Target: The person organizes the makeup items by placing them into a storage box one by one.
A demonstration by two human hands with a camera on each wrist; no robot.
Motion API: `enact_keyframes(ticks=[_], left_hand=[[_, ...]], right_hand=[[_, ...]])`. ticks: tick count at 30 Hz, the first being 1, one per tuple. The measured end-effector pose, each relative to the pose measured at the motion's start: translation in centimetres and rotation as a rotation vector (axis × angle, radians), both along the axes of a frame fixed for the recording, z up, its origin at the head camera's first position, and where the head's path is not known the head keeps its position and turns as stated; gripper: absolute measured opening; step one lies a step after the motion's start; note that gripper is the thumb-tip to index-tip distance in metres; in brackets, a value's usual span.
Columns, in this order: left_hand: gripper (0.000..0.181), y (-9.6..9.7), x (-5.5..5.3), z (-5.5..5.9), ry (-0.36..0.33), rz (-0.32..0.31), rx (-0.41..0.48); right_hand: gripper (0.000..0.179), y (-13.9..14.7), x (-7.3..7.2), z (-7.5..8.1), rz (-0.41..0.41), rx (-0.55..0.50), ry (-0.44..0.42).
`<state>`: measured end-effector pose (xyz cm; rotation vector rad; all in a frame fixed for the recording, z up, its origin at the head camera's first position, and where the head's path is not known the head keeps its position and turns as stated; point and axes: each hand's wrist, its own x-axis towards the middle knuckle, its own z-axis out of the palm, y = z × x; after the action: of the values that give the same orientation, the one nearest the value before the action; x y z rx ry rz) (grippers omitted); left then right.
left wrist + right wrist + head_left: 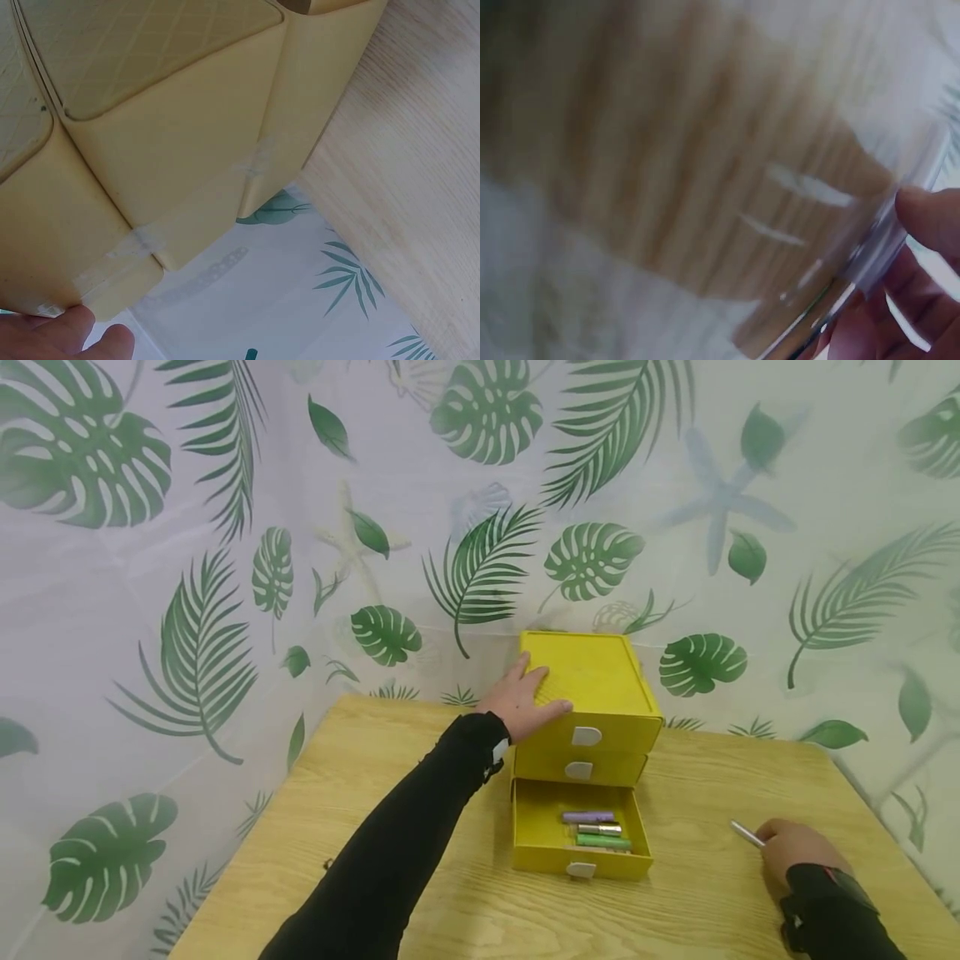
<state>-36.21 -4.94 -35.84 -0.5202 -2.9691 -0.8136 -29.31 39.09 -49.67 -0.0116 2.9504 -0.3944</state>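
My left hand (519, 700) rests with spread fingers on the top left edge of a yellow drawer box (592, 672). In the left wrist view its fingertips (71, 326) lie against the side of the box (180, 165). The bottom drawer (536, 822) is pulled out. Several small tubes lie in it, including a purple tube (587, 817), a silver one (598, 829) and a green one (603, 842). Off to the right, my right hand (798, 852) pinches a slim shiny tube (870, 255), clear at one end and mirror-like silver at the other.
The box stands on a wood-grain table (450, 893), near its back edge. Two upper drawers with white tabs are closed. Behind the table hangs a white cloth (322, 652) with green leaf prints.
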Motion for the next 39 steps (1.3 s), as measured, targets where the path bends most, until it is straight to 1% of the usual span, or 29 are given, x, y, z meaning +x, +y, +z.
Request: enact_keyframes(ticks=[3, 8, 11, 16, 20, 25, 31, 34, 36, 39], left_hand=[[0.08, 0.0, 0.0, -0.1, -0.003, 0.005, -0.006], [0.08, 0.0, 0.0, -0.2, -0.003, 0.003, -0.008], [0.08, -0.1, 0.0, -0.3, 0.005, -0.004, -0.008], [0.079, -0.2, 0.1, -0.2, 0.006, -0.011, 0.001], [0.079, -0.3, 0.2, -0.2, 0.004, -0.002, -0.001], [0.079, -0.2, 0.1, -0.2, 0.015, 0.002, -0.01], [0.079, -0.1, 0.1, -0.3, 0.017, 0.006, -0.006], [0.079, 0.0, 0.1, -0.3, 0.017, 0.002, -0.005], [0.079, 0.0, 0.1, -0.2, 0.021, -0.001, -0.004], [0.079, 0.1, 0.0, -0.1, 0.024, 0.0, 0.002]], right_hand=[[0.017, -1.0, 0.1, -0.3, 0.069, -0.002, 0.006], [0.017, -3.1, 0.1, -0.3, 0.109, 0.01, 0.049], [0.016, -4.6, 0.1, 0.3, 0.143, 0.007, 0.099], [0.016, -6.9, 0.3, 1.7, 0.218, 0.003, 0.184], [0.018, -9.0, 0.5, 2.7, 0.27, -0.012, 0.22], [0.015, -11.6, 1.1, 3.9, 0.316, -0.045, 0.291], [0.014, -14.3, 1.9, 4.5, 0.37, -0.046, 0.409], [0.013, -15.6, 2.2, 4.7, 0.393, -0.047, 0.452], [0.013, -16.4, 2.2, 4.8, 0.403, -0.051, 0.472], [0.013, -17.5, 2.1, 4.8, 0.423, -0.062, 0.477]])
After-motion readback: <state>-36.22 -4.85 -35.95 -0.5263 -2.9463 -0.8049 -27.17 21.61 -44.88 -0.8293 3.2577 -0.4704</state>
